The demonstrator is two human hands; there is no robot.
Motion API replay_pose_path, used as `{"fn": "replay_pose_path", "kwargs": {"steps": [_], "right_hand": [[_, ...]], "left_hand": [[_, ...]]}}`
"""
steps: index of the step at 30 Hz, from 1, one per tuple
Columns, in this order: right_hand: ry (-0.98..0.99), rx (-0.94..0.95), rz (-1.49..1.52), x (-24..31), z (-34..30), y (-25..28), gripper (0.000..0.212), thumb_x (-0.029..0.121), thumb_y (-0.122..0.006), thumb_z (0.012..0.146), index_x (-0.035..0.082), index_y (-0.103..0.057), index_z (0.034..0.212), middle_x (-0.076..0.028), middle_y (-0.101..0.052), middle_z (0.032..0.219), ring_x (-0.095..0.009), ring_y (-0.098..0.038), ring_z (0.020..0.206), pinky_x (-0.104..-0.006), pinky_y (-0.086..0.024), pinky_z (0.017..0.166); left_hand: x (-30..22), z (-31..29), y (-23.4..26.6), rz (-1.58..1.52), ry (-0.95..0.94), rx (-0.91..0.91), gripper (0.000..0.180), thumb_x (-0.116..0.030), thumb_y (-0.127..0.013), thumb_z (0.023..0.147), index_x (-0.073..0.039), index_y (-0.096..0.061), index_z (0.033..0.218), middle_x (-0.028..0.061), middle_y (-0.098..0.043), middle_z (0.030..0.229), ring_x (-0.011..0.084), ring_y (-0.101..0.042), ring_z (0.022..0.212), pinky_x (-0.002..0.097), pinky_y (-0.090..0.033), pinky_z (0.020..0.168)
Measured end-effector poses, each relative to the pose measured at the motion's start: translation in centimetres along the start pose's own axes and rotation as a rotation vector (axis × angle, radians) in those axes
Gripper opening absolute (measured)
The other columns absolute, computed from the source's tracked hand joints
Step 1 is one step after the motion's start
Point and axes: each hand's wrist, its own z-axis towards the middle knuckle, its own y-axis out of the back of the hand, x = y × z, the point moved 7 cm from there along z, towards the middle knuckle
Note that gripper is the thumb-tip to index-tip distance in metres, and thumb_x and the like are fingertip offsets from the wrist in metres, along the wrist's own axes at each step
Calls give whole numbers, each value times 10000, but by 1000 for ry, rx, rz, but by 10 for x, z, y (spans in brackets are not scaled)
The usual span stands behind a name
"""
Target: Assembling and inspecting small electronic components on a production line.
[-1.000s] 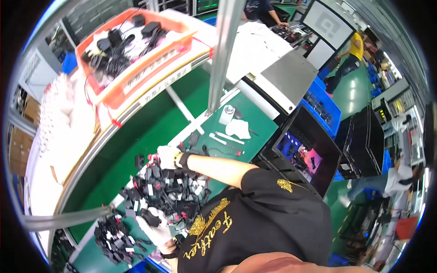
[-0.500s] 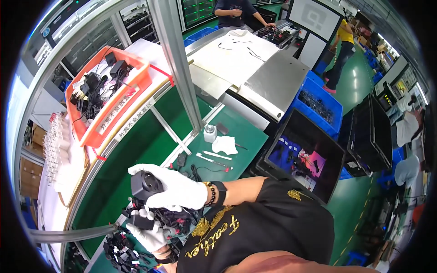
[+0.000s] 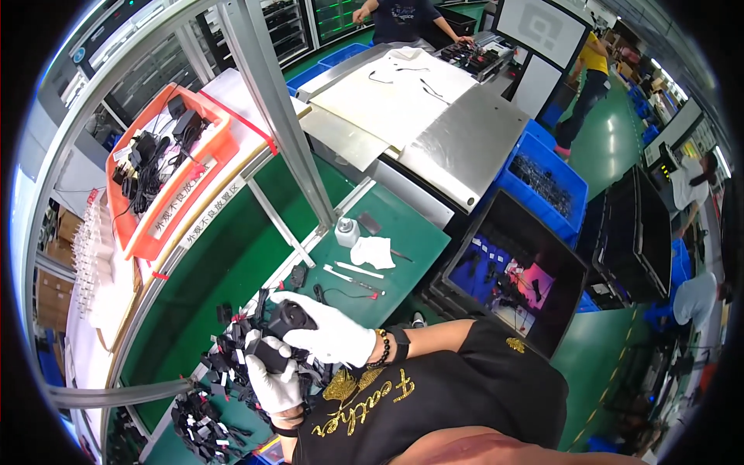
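My right hand [image 3: 335, 332], in a white glove, is closed round a black block with a rounded, recessed face [image 3: 290, 316]. Just below it, my white-gloved left hand [image 3: 274, 383] grips a black box-shaped power adapter [image 3: 271, 355]. The two held pieces are close together; whether they touch I cannot tell. Under and around both hands lies a heap of black power adapters with cables [image 3: 225, 349], partly hidden by the gloves. Another bundle of black cables [image 3: 203, 425] lies nearer the lower edge.
A green bench [image 3: 418, 256] carries a bottle [image 3: 346, 232], a white cloth [image 3: 372, 252] and thin white sticks [image 3: 353, 276]. At left stands an orange bin [image 3: 221, 151] of adapters. A metal post [image 3: 271, 93] rises between. Rightward sits a black crate [image 3: 570, 271]. A co-worker [image 3: 407, 22] is beyond.
Both hands have shifted rightward in the view, still holding the same pieces. The right hand has also moved down, closer to the left, and its black block has turned. The view has shifted slightly.
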Motion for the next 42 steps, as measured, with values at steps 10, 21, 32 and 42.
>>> {"fn": "replay_pose_path", "kwargs": {"steps": [10, 21, 32, 42], "right_hand": [[-84, -57, 154, -13, -20, 44, 628, 50, -490, 895, 115, -218, 1457, -3, -524, 704, -64, -473, 464, -210, -402, 414], [-189, 327, 570, 33, -53, 161, 782, 289, -649, 854, 135, -175, 1457, -97, -562, 939, -103, -522, 547, -215, -416, 406], [-138, 163, 569, 92, -63, 259, 776, 309, -683, 825, 121, -231, 1428, -118, -596, 927, -87, -508, 506, -197, -398, 383], [-89, 146, 641, 112, -66, 286, 775, 241, -639, 865, 193, -156, 1469, -149, -591, 960, -123, -505, 538, -237, -400, 432]], "left_hand": [[34, 12, -26, 190, 188, 49, 571, -166, -719, 802, -58, -436, 1286, 109, -577, 1117, 229, -605, 930, 351, -550, 711], [146, 42, -113, 259, 566, 88, 591, -236, -796, 714, -78, -473, 1183, 143, -601, 1011, 246, -622, 781, 311, -517, 637], [232, 94, -193, 461, 699, 127, 657, -310, -784, 720, -5, -460, 1204, 127, -611, 886, 194, -602, 726, 242, -464, 528], [257, 110, -212, 431, 702, 172, 625, -271, -769, 745, -45, -445, 1230, 141, -616, 851, 182, -587, 685, 237, -403, 481]]}}
